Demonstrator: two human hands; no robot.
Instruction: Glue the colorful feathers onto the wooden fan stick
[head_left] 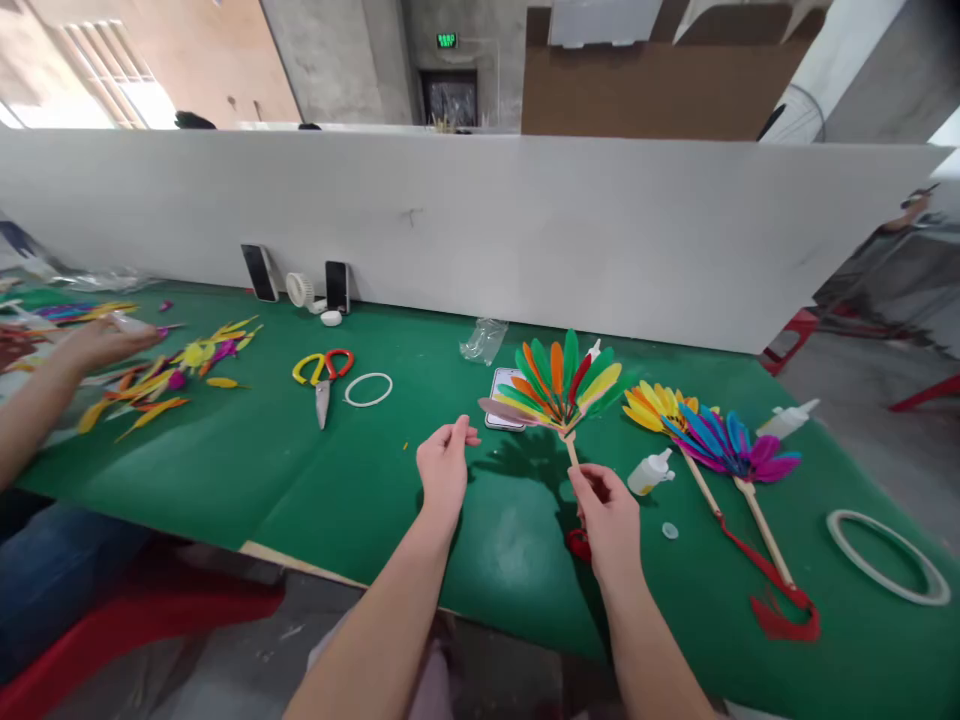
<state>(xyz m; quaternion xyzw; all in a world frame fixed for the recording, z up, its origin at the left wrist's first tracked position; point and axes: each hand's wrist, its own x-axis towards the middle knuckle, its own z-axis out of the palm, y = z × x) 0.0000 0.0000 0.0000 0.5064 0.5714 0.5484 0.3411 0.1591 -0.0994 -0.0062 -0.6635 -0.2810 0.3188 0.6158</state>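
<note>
A feather fan [564, 385] with green, orange, yellow and red feathers is held upright by its thin wooden handle. My right hand [609, 510] is closed round that handle, and a red tassel [577, 544] shows beside the fingers. To the left of the fan, my left hand [446, 460] hovers over the table with its fingers curled together, and nothing shows in them. Behind the feathers lies a phone [504, 400], partly covered. Two finished-looking fans, a yellow one [660, 408] and a blue and purple one [739, 448], lie to the right.
Glue bottles [649, 472] and a white ring [889, 558] are on the right of the green table [375, 500]. Scissors [322, 385] and another ring [367, 390] lie left of centre. A co-worker's hand [112, 342] is over loose feathers [154, 390]. A white partition [450, 220] stands behind.
</note>
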